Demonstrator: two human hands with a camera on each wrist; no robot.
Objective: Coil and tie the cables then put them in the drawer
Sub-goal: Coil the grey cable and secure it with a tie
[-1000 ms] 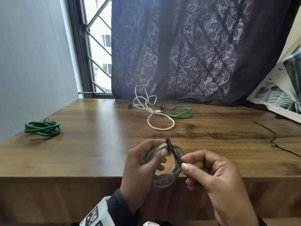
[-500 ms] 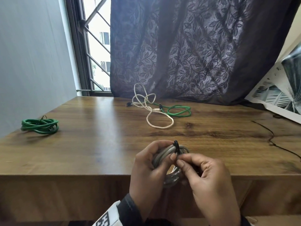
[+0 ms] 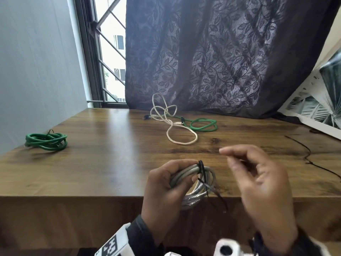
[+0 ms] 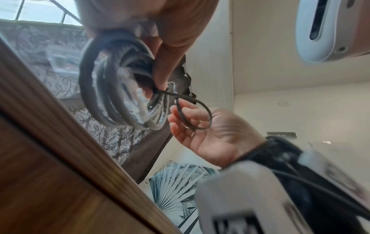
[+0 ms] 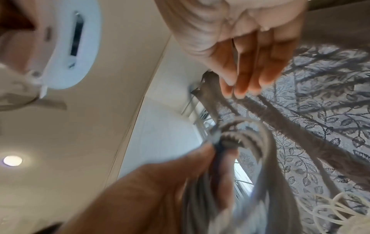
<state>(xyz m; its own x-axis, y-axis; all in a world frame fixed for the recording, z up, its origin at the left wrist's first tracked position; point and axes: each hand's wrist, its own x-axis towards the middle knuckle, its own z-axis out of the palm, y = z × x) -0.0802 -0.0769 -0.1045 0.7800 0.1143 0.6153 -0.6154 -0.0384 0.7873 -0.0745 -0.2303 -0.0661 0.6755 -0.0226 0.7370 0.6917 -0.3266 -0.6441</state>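
My left hand (image 3: pixel 166 182) grips a grey coiled cable (image 3: pixel 195 197) just above the table's front edge. A thin black tie (image 3: pixel 201 168) is wrapped round the coil beside my left thumb, and its two ends hang loose to the lower right. My right hand (image 3: pixel 238 163) hovers to the right of the coil, blurred, fingers loosely bent and holding nothing. In the left wrist view the tie (image 4: pixel 200 104) loops out from the coil (image 4: pixel 112 101) in front of the right hand's palm (image 4: pixel 210 136). The right wrist view shows the coil (image 5: pixel 260 158), blurred.
A tied green coil (image 3: pixel 46 142) lies at the far left of the wooden table (image 3: pixel 110 163). A loose white cable (image 3: pixel 177 132) and a loose green cable (image 3: pixel 203 125) lie tangled at the back by the curtain. A thin black wire (image 3: pixel 306 156) runs along the right.
My right hand pinched the tie at the coil; it has let go and pulled away to the right. The tie's ends now hang free. The left hand keeps its grip.
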